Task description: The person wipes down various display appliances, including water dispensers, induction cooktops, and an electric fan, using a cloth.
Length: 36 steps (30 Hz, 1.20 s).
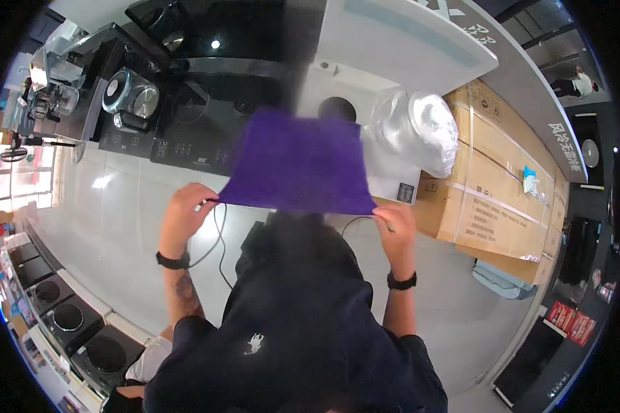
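A purple cloth (300, 165) is spread out in front of my body, its near edge stretched between my two hands. My left hand (187, 208) pinches the near left corner. At the near right corner, my right hand (397, 226) grips the cloth in the same way. The far part of the cloth overlaps a black glass cooktop (200, 127) on the left and a white surface (393, 165) on the right. Whether the cloth touches them I cannot tell. A thin dark cable (222, 241) hangs near my left wrist.
A glass kettle (131, 100) stands on the counter at the left. Right of the cloth sits a round thing wrapped in clear plastic (420, 127), beside large strapped cardboard boxes (496, 186). Another person (577, 84) is far off at the upper right. More cooktops (69, 316) line the lower left.
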Motion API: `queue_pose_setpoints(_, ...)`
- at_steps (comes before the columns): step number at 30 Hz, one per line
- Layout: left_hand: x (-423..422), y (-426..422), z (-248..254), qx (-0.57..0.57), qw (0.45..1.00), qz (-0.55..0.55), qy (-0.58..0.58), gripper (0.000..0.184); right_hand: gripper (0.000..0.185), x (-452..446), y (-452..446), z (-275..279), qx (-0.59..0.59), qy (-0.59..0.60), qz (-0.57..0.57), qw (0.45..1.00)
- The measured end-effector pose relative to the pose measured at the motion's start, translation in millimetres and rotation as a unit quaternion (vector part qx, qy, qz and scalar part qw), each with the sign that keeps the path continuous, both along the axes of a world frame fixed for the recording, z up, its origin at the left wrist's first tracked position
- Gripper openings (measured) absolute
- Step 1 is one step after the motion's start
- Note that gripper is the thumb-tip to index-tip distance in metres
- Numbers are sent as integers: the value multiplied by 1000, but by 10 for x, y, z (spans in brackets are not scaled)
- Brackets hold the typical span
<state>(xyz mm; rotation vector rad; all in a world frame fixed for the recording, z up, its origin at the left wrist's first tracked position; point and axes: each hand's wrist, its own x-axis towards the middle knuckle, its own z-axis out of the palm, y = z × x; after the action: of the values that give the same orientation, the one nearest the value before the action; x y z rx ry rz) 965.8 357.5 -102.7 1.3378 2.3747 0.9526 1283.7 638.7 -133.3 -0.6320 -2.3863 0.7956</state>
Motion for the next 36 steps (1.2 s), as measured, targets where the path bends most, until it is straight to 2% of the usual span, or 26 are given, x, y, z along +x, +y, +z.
queue_pose_setpoints(2, 64, -105, -262, -45, 998, -1, -47, 14, 14, 70, -104, -364, -56, -20, 17, 998)
queue_pose_setpoints(5, 151, -191, -302, -72, 993, 2, -92, 12, 12, 198, -214, -565, -75, -81, 34, 993)
queue_pose_setpoints(8, 185, -247, -260, -89, 988, 10, -122, 12, 11, 248, -261, -521, -126, -131, -6, 983)
queue_pose_setpoints(10, 126, -185, -222, -89, 988, -4, -128, 11, 9, 152, -182, -452, -102, -85, -1, 991)
queue_pose_setpoints(11, 88, -130, -229, -71, 989, -1, -126, 11, 9, 60, -107, -405, -89, -60, 0, 994)
queue_pose_setpoints(14, -139, 87, -338, -7, 995, 6, -100, 13, 11, -354, 158, -191, -101, -94, -50, 989)
queue_pose_setpoints(16, -376, 325, -426, 35, 998, 29, -45, 15, 13, -699, 344, -104, -137, -43, -54, 988)
queue_pose_setpoints(18, -601, 571, -600, 53, 989, 97, -95, 22, 17, -1029, 589, -196, -77, -67, -54, 993)
queue_pose_setpoints(21, -712, 917, -875, 41, 978, 91, 184, 31, 23, -1400, 726, -418, 68, -54, -89, 992)
queue_pose_setpoints(23, -545, 1002, -981, -25, 987, 68, 147, 37, 26, -1433, 673, -581, 62, -90, -71, 991)
queue_pose_setpoints(25, -282, 1009, -1041, -24, 991, 28, 131, 35, 28, -1393, 569, -744, 60, -103, -45, 992)
queue_pose_setpoints(27, -76, 922, -1260, -41, 994, -18, 103, 42, 30, -1211, 364, -893, 57, -99, -11, 993)
queue_pose_setpoints(30, 222, 821, -1231, -145, 978, -49, 143, 51, 35, -931, 173, -1152, 68, -134, 19, 988)
queue_pose_setpoints(33, 294, 688, -1256, -167, 974, -60, 143, 54, 39, -712, 40, -1111, 97, -149, 21, 984)
queue_pose_setpoints(36, 328, 620, -1372, -175, 963, -39, 200, 42, 39, -585, -76, -945, 128, -206, 20, 970)
